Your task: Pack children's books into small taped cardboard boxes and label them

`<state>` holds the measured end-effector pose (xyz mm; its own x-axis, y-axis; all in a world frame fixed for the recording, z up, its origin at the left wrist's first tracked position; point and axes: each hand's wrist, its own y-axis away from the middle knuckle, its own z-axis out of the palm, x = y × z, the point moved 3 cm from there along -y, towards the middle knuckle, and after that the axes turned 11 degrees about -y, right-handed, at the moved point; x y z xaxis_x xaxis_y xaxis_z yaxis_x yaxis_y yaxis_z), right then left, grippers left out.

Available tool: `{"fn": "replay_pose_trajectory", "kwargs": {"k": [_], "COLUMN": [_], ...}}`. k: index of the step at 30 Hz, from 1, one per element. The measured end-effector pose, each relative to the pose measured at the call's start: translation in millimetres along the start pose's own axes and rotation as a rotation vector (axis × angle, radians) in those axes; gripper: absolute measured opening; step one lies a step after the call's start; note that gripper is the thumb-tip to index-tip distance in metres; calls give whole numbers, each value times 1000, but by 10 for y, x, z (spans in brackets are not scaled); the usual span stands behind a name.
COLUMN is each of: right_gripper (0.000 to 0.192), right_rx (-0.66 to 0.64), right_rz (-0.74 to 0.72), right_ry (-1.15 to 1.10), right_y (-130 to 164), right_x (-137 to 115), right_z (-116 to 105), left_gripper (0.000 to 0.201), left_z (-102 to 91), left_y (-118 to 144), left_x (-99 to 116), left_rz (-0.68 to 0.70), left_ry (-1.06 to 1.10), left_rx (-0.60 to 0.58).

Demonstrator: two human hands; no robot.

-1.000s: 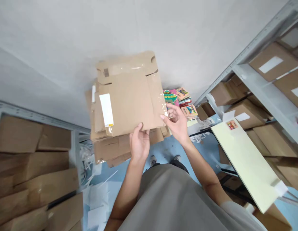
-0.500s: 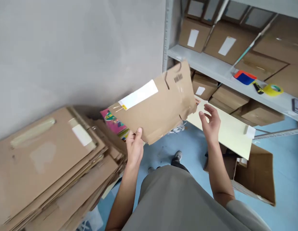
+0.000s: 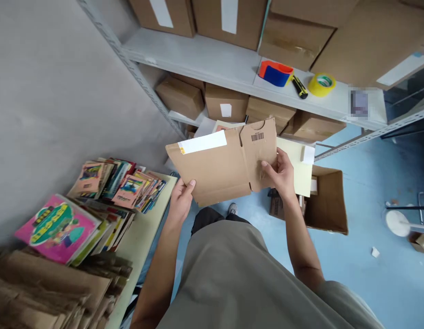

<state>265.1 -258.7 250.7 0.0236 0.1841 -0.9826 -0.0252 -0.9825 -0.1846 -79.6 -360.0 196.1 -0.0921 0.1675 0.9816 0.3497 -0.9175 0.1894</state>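
A: Where the grey wall [image 3: 44, 91] meets the metal shelving [image 3: 212, 59], we see brown cartons [image 3: 179, 96] on two levels, and on the upper shelf a red and blue tape dispenser [image 3: 275, 73], a utility knife [image 3: 300, 87] and a yellow tape roll [image 3: 321, 84].

B: Low on our left a pale surface [image 3: 143, 228] carries children's books [image 3: 105, 192], with flattened cardboard [image 3: 44, 292] stacked nearest us. On the blue floor [image 3: 369, 256] lies an open carton [image 3: 326, 201].

A: We hold the flat cardboard mailer [image 3: 219, 169] in front of the chest, level, its white label [image 3: 202, 142] uppermost.

B: Our left hand [image 3: 182, 197] pinches its lower left corner, thumb on top. Our right hand [image 3: 280, 176] grips the right flap below the barcode [image 3: 257, 136], fingers curled over the edge.
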Motion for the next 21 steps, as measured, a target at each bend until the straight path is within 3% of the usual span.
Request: {"fn": "replay_pose_trajectory", "kwargs": {"k": [5, 10, 16, 21], "right_gripper": [72, 60, 50, 53], "right_rx": [95, 159, 184, 277], "right_rz": [61, 147, 318, 409], "right_ry": [21, 85, 205, 264], "right_y": [-271, -504, -622, -595], "right_x": [321, 768, 1219, 1519], "right_z": [-228, -353, -616, -776], "left_gripper": [53, 48, 34, 20], "left_z": [388, 588, 1050, 1499], "left_y": [-492, -1233, -2086, -2427], "left_x": [-9, -257, -720, -892], "left_rz": [-1, 15, -105, -99], "left_ry": [-43, -124, -226, -294], "left_rx": [-19, -52, -264, -428]}}
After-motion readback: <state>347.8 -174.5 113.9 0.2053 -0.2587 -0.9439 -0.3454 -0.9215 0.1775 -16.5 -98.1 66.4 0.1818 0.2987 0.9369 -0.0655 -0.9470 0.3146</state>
